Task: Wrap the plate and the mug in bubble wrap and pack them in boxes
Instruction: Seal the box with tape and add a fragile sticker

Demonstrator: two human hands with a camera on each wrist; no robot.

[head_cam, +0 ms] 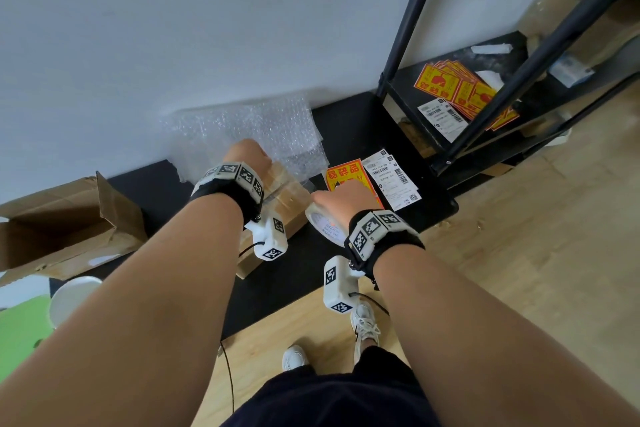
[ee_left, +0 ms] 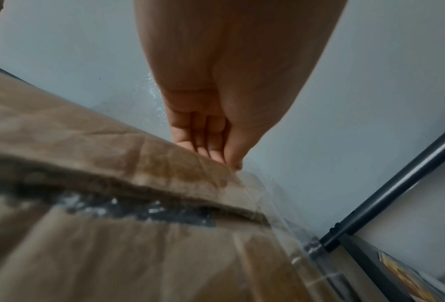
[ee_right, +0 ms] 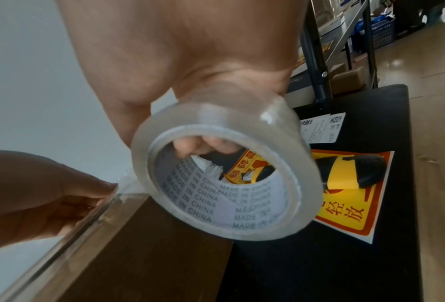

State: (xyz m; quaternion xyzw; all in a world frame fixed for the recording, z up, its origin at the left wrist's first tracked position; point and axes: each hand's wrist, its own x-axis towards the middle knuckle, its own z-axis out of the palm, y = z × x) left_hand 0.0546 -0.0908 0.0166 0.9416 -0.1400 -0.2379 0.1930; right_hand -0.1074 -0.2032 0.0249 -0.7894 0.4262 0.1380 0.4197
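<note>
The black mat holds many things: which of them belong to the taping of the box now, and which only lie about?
In use:
- closed box, pressed by the left hand
- tape roll, held in the right hand

Lying about:
- bubble wrap
- yellow fragile sticker
- shipping label
- open box
- white plate

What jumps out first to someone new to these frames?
The clear tape roll gripped in the right hand, its strip running to the cardboard box at centre, where the left hand presses on the far edge. Next, the yellow-and-red fragile sticker on the black table, right of the box.
</note>
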